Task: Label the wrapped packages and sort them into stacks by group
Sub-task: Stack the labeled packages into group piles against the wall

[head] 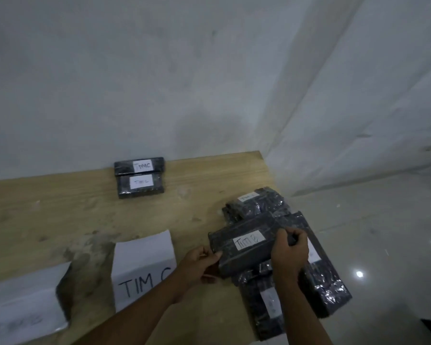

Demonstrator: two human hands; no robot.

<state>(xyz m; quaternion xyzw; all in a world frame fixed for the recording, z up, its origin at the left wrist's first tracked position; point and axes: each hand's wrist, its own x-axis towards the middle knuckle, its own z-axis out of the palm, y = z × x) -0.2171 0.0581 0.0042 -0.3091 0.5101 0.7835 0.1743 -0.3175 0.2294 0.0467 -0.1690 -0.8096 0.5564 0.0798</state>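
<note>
Package [244, 247], long axis 8–2 o'clock, gripped at both ends: left hand [199, 265] at 8, right hand [288, 252] at 2.

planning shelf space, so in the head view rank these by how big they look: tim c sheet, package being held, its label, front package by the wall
1. TIM C sheet
2. Held package
3. Front package by the wall, though it is farther off, so it may truly match the held one
4. Label on the held package

Black wrapped package [244, 256], white label up, tilted over the pile [326, 282].
</note>
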